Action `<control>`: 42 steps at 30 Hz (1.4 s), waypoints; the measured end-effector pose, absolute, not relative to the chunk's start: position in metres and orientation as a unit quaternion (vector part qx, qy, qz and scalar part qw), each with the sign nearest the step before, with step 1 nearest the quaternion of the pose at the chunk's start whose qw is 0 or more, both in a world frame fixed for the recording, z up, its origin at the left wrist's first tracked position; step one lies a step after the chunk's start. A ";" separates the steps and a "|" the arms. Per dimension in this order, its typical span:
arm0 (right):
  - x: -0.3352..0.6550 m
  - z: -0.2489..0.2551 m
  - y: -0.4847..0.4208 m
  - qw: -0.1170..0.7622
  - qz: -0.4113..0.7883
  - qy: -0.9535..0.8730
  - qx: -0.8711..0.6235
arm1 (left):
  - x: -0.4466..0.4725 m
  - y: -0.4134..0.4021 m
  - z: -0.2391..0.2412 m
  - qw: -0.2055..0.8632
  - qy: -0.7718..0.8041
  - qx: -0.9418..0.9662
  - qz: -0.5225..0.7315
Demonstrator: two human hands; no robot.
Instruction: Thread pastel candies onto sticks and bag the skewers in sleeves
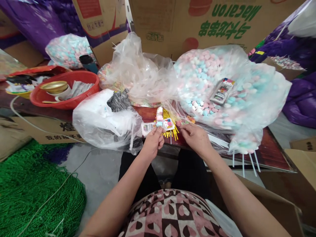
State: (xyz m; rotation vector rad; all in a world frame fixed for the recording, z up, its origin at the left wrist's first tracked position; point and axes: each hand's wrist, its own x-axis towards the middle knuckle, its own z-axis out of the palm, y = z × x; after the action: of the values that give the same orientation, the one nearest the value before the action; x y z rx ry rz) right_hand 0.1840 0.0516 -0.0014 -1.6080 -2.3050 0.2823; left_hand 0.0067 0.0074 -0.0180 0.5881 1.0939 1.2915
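Observation:
My left hand is closed on a small clear packet with pink, white and blue sweets stacked upright in it and a printed label at its base. My right hand is pinched shut at the table's front edge, beside small printed stickers; what its fingertips hold is too small to name. Yellow twist ties lie just behind both hands. A large clear bag of pink, blue and white sweets rests on the table right behind my right hand.
A red basket with a gold bowl sits at left. A white plastic bag and crumpled clear bags lie mid-table. Cardboard boxes stand behind. Green cord is heaped on the floor at left. White sticks overhang the table edge.

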 end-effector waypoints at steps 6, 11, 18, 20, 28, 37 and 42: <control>0.151 -0.008 0.045 0.071 0.083 -0.777 -0.620 | 0.005 0.007 -0.019 0.624 0.474 0.263 0.563; 0.148 -0.009 0.061 0.060 0.108 -0.746 -0.655 | 0.005 0.008 -0.018 0.625 0.474 0.263 0.562; 0.163 -0.007 0.078 0.111 0.147 -0.736 -0.652 | 0.003 0.008 -0.018 0.630 0.480 0.252 0.556; 0.173 -0.006 0.081 0.132 0.162 -0.732 -0.648 | 0.003 0.008 -0.019 0.631 0.479 0.255 0.555; 0.197 -0.014 0.086 0.273 0.329 -0.689 -0.586 | 0.001 0.010 -0.019 0.633 0.474 0.248 0.560; 0.208 -0.027 0.085 0.301 0.329 -0.670 -0.594 | 0.003 0.010 -0.017 0.632 0.473 0.254 0.559; 0.208 -0.021 0.077 0.288 0.253 -0.712 -0.588 | 0.005 0.010 -0.016 0.633 0.467 0.263 0.558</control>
State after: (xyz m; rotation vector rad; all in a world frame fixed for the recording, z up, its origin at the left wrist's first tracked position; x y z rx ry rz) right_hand 0.2079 0.0773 -0.0210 -1.5717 -1.9022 0.6757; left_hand 0.0052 0.0099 -0.0161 0.6021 1.0683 1.2769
